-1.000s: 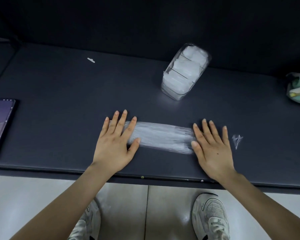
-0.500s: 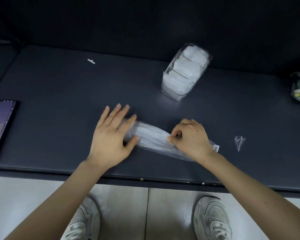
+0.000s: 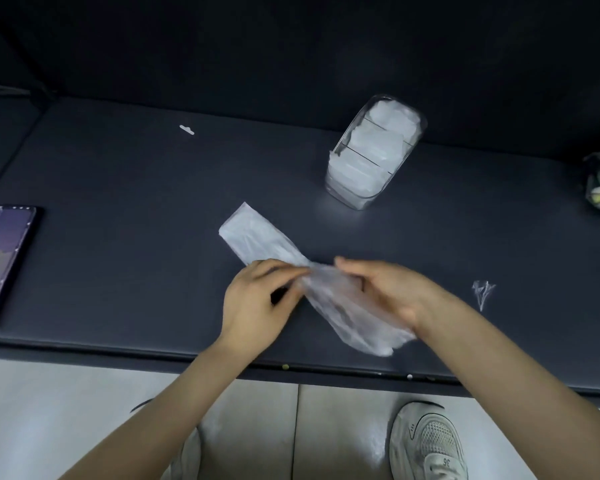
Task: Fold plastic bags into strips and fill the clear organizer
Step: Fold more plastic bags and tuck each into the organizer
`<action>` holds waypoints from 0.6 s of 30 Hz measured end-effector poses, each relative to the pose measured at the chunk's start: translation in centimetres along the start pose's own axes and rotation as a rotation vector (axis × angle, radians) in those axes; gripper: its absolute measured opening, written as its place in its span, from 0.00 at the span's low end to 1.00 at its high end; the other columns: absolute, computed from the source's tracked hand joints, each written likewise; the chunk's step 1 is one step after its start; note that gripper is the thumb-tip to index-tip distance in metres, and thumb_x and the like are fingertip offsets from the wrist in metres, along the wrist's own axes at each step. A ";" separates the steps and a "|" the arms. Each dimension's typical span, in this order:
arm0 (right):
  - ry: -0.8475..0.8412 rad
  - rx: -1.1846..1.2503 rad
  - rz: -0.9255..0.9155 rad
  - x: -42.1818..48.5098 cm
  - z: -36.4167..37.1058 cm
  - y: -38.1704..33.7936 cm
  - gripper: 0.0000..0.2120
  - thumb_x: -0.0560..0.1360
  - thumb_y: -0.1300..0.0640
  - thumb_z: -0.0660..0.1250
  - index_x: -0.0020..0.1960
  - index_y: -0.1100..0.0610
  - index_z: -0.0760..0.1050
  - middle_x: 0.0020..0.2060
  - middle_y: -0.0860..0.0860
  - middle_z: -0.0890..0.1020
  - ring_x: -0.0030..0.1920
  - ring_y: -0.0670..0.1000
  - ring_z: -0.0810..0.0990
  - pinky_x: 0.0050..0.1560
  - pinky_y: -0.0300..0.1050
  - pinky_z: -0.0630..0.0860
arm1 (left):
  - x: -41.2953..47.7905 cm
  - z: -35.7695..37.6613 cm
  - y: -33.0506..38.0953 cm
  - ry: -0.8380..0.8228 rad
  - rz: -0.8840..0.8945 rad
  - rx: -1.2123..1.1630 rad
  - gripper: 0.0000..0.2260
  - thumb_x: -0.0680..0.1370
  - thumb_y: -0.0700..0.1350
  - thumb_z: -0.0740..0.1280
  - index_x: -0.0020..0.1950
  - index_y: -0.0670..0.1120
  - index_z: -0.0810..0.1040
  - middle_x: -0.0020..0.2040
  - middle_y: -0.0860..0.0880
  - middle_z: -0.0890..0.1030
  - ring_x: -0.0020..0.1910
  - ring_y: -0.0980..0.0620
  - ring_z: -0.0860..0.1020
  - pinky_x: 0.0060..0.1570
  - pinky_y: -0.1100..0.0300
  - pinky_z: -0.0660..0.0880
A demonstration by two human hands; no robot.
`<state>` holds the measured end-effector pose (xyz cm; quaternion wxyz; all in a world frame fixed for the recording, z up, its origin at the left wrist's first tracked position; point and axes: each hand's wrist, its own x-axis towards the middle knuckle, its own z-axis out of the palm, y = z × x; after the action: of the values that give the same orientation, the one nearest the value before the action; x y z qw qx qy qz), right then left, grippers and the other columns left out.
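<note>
Pinched by the left hand (image 3: 260, 299) and clasped by the right hand (image 3: 390, 289), the plastic bag strip (image 3: 253, 237) runs 10 to 4 o'clock, clear organizer (image 3: 355, 199) at 1 o'clock.

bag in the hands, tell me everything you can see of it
The bag is thin, translucent white plastic, folded into a long strip that runs diagonally. Its far end lies flat and creased on the dark table. Its near half looks looser and crumpled, ending near the table's front edge. The left hand pinches it about midway, and the right hand holds the near half. Motion blur hides the exact grip.
</note>
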<state>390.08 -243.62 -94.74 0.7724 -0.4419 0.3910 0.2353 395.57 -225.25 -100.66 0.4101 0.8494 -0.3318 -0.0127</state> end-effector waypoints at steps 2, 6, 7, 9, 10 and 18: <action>-0.119 0.312 -0.059 -0.2 -1.2 -0.7 0.18 0.65 0.63 0.76 0.53 0.61 0.79 0.46 0.57 0.83 0.41 0.53 0.84 0.42 0.46 0.82 | 0.6 -0.4 0.6 0.039 -0.200 -0.121 0.14 0.76 0.54 0.61 0.43 0.51 0.84 0.35 0.55 0.81 0.35 0.55 0.76 0.37 0.61 0.72; 0.035 -0.201 -0.326 -0.2 -0.6 -0.5 0.17 0.74 0.68 0.67 0.59 0.52 0.77 0.53 0.51 0.83 0.46 0.48 0.83 0.39 0.40 0.80 | 1.3 -0.5 0.9 0.016 -0.387 -0.199 0.20 0.80 0.52 0.64 0.29 0.51 0.67 0.25 0.54 0.65 0.27 0.56 0.65 0.30 0.64 0.61; 0.076 -0.331 -0.397 0.2 0.0 -0.2 0.16 0.74 0.64 0.69 0.59 0.51 0.78 0.54 0.48 0.83 0.48 0.46 0.82 0.41 0.40 0.79 | 1.2 -0.5 0.9 0.012 -0.383 -0.203 0.20 0.80 0.52 0.64 0.30 0.49 0.67 0.26 0.53 0.64 0.27 0.56 0.64 0.30 0.63 0.62; 0.148 -0.358 -0.488 1.2 1.4 0.3 0.10 0.74 0.57 0.71 0.55 0.52 0.81 0.50 0.44 0.84 0.47 0.41 0.80 0.40 0.37 0.75 | 1.0 -0.6 0.9 -0.017 -0.352 -0.231 0.19 0.79 0.55 0.64 0.31 0.48 0.69 0.27 0.53 0.65 0.28 0.57 0.65 0.31 0.62 0.63; 0.180 -0.330 -0.512 1.5 2.0 0.4 0.07 0.74 0.55 0.71 0.52 0.53 0.82 0.46 0.43 0.84 0.44 0.39 0.79 0.38 0.35 0.73 | 0.7 -0.7 0.7 -0.036 -0.325 -0.246 0.19 0.78 0.58 0.64 0.31 0.49 0.70 0.27 0.52 0.65 0.28 0.57 0.65 0.32 0.62 0.63; 0.089 -0.563 -0.420 1.0 2.1 1.2 0.08 0.74 0.56 0.72 0.38 0.57 0.79 0.29 0.50 0.73 0.25 0.43 0.64 0.26 0.33 0.63 | 0.7 -4.5 0.8 -0.152 -0.460 -0.898 0.20 0.69 0.49 0.73 0.58 0.42 0.79 0.51 0.51 0.85 0.53 0.55 0.81 0.51 0.66 0.75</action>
<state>390.67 -241.17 -95.54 0.6341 -0.7180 0.2444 0.1505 397.00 -222.90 -96.92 0.6962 0.6369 -0.1270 -0.3059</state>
